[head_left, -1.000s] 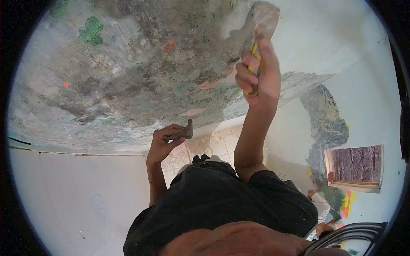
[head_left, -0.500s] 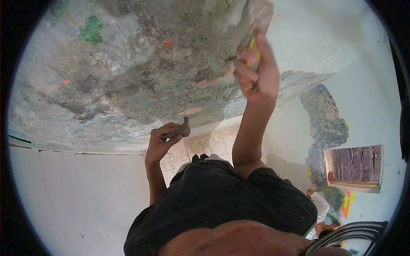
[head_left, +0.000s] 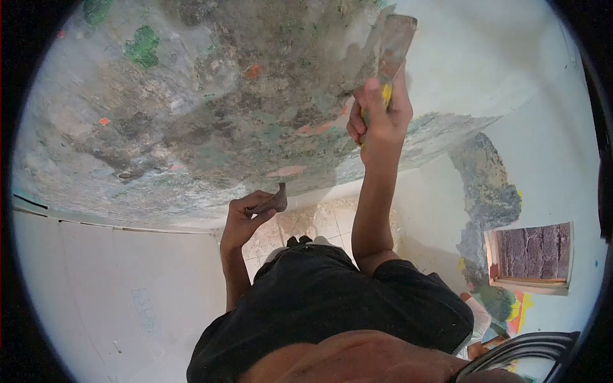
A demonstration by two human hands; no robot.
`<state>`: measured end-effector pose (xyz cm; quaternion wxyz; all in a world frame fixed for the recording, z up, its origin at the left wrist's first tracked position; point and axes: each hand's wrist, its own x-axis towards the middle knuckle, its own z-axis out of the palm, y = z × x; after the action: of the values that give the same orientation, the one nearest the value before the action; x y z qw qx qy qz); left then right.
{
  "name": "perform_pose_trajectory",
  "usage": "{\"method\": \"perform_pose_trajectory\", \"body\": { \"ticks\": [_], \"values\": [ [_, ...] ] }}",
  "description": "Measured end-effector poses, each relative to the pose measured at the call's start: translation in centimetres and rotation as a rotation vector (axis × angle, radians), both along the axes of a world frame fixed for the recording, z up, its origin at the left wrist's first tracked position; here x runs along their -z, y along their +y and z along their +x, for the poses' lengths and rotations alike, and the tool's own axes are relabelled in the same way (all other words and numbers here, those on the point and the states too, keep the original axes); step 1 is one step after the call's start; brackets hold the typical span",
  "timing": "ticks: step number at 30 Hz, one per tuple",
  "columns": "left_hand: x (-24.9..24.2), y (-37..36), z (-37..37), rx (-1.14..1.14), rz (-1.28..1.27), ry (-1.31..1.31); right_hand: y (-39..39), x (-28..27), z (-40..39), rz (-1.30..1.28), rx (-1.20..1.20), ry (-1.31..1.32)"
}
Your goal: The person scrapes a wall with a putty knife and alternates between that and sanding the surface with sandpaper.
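My right hand is closed around the yellow handle of a putty knife. Its broad, stained blade points up against the wall, where bare grey patches meet pale paint. Lower down, my left hand pinches a folded piece of sandpaper, brownish-grey with one corner curling up. That hand is near the bottom of the scraped wall, which shows mottled grey plaster with green and orange paint spots. Whether the blade edge touches the surface is hard to tell.
A tiled floor with dusty marks lies below me. At right, a small window opening looks onto brickwork, beside a stripped band of wall. Another person is at the lower right. White panels line the left.
My right hand has come down slightly with the putty knife, and its blade shows more sharply. The left hand still pinches the sandpaper. The whole view has shifted a little.
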<state>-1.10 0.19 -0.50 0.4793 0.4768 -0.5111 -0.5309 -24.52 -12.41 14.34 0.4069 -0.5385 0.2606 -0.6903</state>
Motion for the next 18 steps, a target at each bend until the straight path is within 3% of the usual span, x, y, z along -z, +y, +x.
{"method": "perform_pose_trajectory", "body": {
  "ticks": [3,7,9,14,18],
  "values": [
    [-0.1,0.0,0.0,-0.015,0.014,-0.008,-0.7,1.3,0.2,-0.160,0.336,0.429],
    [0.3,-0.1,0.5,-0.019,-0.016,-0.064,-2.7,1.2,1.5,-0.493,0.641,0.659],
    [0.0,-0.3,0.5,-0.045,0.028,-0.055,-3.1,0.4,1.7,-0.488,0.658,0.655],
    [0.1,-0.9,1.2,-0.045,-0.002,-0.026,-1.4,-1.5,1.3,-0.201,0.578,0.733],
    [0.8,-1.3,2.0,-0.033,-0.014,-0.027,-1.2,-2.1,0.9,-0.181,0.571,0.715]
  ]
}}
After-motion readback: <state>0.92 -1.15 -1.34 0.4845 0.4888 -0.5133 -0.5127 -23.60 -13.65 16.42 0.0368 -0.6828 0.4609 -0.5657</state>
